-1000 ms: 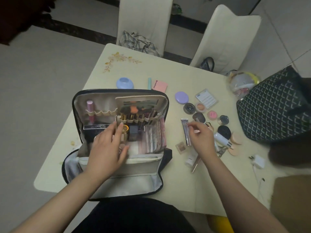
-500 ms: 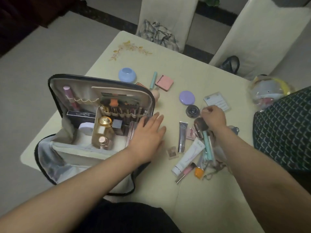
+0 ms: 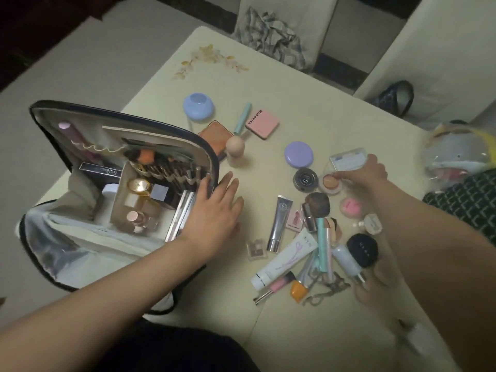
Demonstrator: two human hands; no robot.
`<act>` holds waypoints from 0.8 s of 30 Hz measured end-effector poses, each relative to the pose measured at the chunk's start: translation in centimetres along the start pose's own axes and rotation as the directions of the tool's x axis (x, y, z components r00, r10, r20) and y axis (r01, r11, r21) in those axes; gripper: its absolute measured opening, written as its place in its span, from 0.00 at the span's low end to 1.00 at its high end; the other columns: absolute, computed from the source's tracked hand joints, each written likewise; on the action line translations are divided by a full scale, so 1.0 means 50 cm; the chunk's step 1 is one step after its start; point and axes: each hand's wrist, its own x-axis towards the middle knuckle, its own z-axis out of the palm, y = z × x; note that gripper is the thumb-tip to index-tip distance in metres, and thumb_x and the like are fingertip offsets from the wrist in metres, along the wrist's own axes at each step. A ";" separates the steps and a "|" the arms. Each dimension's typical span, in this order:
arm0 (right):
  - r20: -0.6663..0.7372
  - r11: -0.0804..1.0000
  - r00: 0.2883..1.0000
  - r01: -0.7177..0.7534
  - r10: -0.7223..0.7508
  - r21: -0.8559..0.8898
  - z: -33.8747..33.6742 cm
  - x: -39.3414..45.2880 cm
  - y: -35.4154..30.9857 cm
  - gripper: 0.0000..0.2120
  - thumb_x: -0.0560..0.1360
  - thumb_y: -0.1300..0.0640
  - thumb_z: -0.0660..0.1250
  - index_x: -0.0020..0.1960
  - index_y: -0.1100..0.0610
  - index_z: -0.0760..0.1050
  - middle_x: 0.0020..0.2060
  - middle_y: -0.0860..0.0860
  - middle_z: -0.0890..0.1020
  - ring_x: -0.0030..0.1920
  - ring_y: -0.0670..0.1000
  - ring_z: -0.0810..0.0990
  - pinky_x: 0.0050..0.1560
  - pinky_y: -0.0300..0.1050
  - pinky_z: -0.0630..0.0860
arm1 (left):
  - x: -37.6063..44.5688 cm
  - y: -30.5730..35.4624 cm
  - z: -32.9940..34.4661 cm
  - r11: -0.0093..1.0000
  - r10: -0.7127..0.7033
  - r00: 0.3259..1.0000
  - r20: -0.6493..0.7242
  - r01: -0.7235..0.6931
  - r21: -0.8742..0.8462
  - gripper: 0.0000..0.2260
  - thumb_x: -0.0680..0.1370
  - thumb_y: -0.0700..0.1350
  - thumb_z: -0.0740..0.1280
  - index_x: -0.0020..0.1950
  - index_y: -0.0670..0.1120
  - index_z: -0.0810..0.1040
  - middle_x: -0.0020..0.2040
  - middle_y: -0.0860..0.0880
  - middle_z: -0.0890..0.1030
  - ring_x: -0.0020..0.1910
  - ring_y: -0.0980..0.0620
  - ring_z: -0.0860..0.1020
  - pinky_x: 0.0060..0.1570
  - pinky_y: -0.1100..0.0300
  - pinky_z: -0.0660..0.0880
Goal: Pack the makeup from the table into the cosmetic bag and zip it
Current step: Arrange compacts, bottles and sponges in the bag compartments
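The open cosmetic bag (image 3: 67,232) stands at the left of the table, with brushes, bottles and palettes inside. My left hand (image 3: 214,213) rests flat on the bag's right edge, fingers straight. Loose makeup lies to its right: a silver tube (image 3: 279,224), a white tube (image 3: 284,259), a powder brush (image 3: 318,206), a black-capped bottle (image 3: 354,253), a black jar (image 3: 306,179), a lilac compact (image 3: 298,154) and a pink palette (image 3: 261,124). My right hand (image 3: 362,173) reaches past them and pinches the right edge of a round peach compact (image 3: 330,182), beside a clear case (image 3: 347,158).
A blue jar (image 3: 198,106), a teal stick (image 3: 242,118), an orange palette (image 3: 216,135) and a sponge on a stand (image 3: 235,149) lie behind the bag. A dark patterned bag (image 3: 467,200) and a clear pouch (image 3: 461,149) sit at the right edge. Two chairs stand beyond the table (image 3: 335,318).
My left hand came out of the bag and now lies on its right edge. My right hand left the silver tube and moved back to the peach compact. The view shifted closer.
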 end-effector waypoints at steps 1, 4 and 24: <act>0.016 1.000 1.000 -0.002 0.002 0.005 -0.002 0.004 -0.003 0.58 0.45 0.33 0.78 0.69 0.55 0.62 0.63 0.56 0.72 0.65 0.58 0.70 0.64 0.53 0.71 | 0.001 0.000 0.002 1.000 0.005 1.000 -0.011 -0.005 -0.007 0.21 0.64 0.53 0.75 0.52 0.43 0.82 0.62 0.38 0.77 0.65 0.39 0.72 0.62 0.40 0.58; 0.022 0.999 1.000 0.020 -0.019 -0.031 -0.003 0.005 -0.011 0.54 0.51 0.35 0.79 0.69 0.57 0.62 0.64 0.57 0.71 0.66 0.58 0.69 0.65 0.50 0.69 | 0.002 0.003 0.003 1.000 0.004 1.000 -0.029 -0.005 -0.012 0.20 0.65 0.53 0.74 0.51 0.43 0.82 0.61 0.39 0.78 0.65 0.39 0.72 0.62 0.40 0.58; -0.490 0.846 0.802 0.489 -0.341 0.212 -0.035 -0.261 -0.027 0.17 0.78 0.58 0.61 0.67 0.58 0.70 0.62 0.54 0.76 0.61 0.53 0.73 0.57 0.36 0.65 | -0.085 -0.005 0.001 0.970 0.098 0.976 -0.196 -0.137 -0.202 0.24 0.58 0.50 0.80 0.50 0.44 0.83 0.59 0.39 0.79 0.65 0.38 0.72 0.56 0.30 0.68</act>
